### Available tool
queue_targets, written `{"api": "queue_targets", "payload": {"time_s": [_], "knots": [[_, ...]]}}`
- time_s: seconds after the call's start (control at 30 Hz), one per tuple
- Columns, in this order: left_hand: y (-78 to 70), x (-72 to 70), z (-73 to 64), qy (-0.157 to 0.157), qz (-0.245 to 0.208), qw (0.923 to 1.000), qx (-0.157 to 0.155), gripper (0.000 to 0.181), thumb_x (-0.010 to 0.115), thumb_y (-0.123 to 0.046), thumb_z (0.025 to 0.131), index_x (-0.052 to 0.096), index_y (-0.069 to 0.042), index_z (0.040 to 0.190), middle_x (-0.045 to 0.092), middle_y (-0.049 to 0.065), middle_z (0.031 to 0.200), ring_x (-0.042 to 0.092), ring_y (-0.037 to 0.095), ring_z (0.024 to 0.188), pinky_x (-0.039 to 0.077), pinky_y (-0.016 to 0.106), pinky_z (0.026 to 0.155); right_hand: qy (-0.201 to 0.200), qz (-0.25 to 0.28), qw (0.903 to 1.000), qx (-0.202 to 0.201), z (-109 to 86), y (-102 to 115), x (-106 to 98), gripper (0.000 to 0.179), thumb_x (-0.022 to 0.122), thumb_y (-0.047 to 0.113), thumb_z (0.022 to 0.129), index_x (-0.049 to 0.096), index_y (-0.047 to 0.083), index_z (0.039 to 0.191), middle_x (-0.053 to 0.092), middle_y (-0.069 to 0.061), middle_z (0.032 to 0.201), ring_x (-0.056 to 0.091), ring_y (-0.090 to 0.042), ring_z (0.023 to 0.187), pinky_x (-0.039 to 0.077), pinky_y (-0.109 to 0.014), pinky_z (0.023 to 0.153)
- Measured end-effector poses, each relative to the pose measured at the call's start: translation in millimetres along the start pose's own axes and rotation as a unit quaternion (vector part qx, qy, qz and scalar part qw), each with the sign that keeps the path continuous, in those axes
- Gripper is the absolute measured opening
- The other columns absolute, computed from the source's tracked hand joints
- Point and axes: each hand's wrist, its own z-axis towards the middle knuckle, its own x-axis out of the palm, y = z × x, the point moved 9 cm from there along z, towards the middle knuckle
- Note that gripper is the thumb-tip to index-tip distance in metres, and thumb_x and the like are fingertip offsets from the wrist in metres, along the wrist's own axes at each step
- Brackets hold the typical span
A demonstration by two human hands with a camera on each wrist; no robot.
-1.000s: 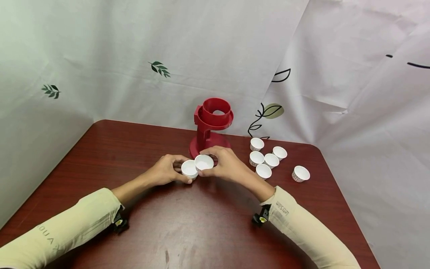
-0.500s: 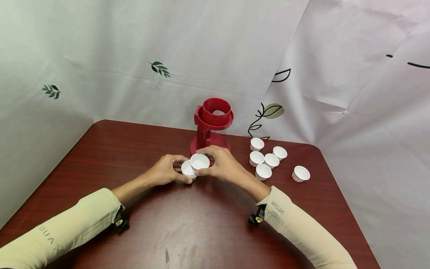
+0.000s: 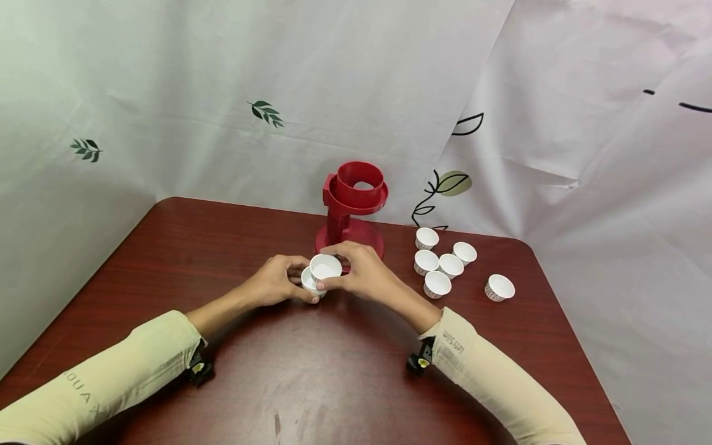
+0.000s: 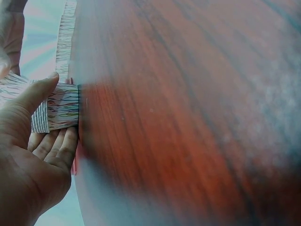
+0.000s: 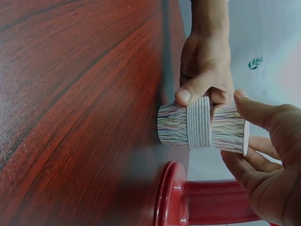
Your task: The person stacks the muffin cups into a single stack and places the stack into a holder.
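My left hand (image 3: 278, 281) grips a nested stack of paper baking cups (image 3: 307, 282) low over the table, thumb on the near side and fingers on the far side. In the right wrist view the stack's rims (image 5: 198, 123) show as several close white ridges. My right hand (image 3: 364, 272) pinches a single baking cup (image 3: 326, 266) near its rim, thumb at the front. This cup is upright, its base right at the stack's top. Thin wavy coloured lines cover the outside of the cups; the inside is plain white.
Behind my hands stands a red plastic stand (image 3: 337, 225) with a round ring holder (image 3: 360, 194) on top. Several loose baking cups (image 3: 426, 262) sit upright to the right, and a separate one (image 3: 499, 288) lies farther right. A white curtain (image 3: 356, 80) hangs behind the table (image 3: 345, 371).
My right hand has moved left with its baking cup, from beside the stack to over it, covering more of its opening. The left hand and the stack have stayed in place.
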Motion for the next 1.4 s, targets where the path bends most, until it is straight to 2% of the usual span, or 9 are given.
{"api": "queue_targets", "payload": {"time_s": [0.27,0.5,0.77,1.13,1.4], "knots": [[-1.9,-0.1,-0.1,0.001,0.003,0.9999,0.011,0.058,0.103,-0.011,0.080,0.076,0.002,0.130,0.084,0.013,0.118,0.079,0.018,0.109,0.065,0.024,0.100,0.003,-0.007,0.9999,-0.011,2.3,4,5,0.058,0.096,0.022,0.093,0.075,0.001,0.143,0.080,-0.012,0.134,0.071,-0.025,0.117,0.062,-0.050,0.105],[-1.7,0.2,0.0,0.003,-0.010,0.9999,0.012,0.056,0.102,-0.008,0.079,0.076,0.003,0.128,0.084,0.011,0.114,0.079,0.013,0.105,0.065,0.021,0.096,0.014,-0.016,0.9997,-0.008,4.4,5,11,0.059,0.094,0.024,0.094,0.074,0.002,0.145,0.078,-0.012,0.139,0.071,-0.025,0.121,0.061,-0.041,0.106],[-2.3,1.0,0.4,0.005,-0.032,0.9994,0.009,0.059,0.101,-0.003,0.078,0.074,0.005,0.130,0.084,0.014,0.116,0.079,0.012,0.105,0.066,0.023,0.095,0.024,-0.003,0.9997,0.001,5.8,1,16,0.061,0.094,0.026,0.093,0.074,0.002,0.145,0.078,-0.012,0.139,0.071,-0.026,0.122,0.060,-0.037,0.104],[-2.6,-0.3,1.6,0.002,-0.018,0.9998,0.007,0.055,0.102,-0.007,0.079,0.077,0.001,0.127,0.084,0.010,0.113,0.079,0.013,0.105,0.066,0.022,0.096,0.042,-0.001,0.9991,0.002,9.3,-2,23,0.055,0.093,0.020,0.094,0.076,0.005,0.144,0.078,-0.012,0.139,0.072,-0.025,0.122,0.059,-0.036,0.104],[-1.4,-2.0,1.9,0.000,-0.014,0.9998,0.014,0.055,0.102,-0.006,0.079,0.077,0.003,0.127,0.083,0.015,0.116,0.077,0.019,0.109,0.065,0.024,0.100,0.052,0.014,0.9985,0.013,10.3,-7,28,0.049,0.093,0.017,0.093,0.081,0.013,0.140,0.080,-0.007,0.138,0.071,-0.022,0.125,0.057,-0.034,0.103]]}}
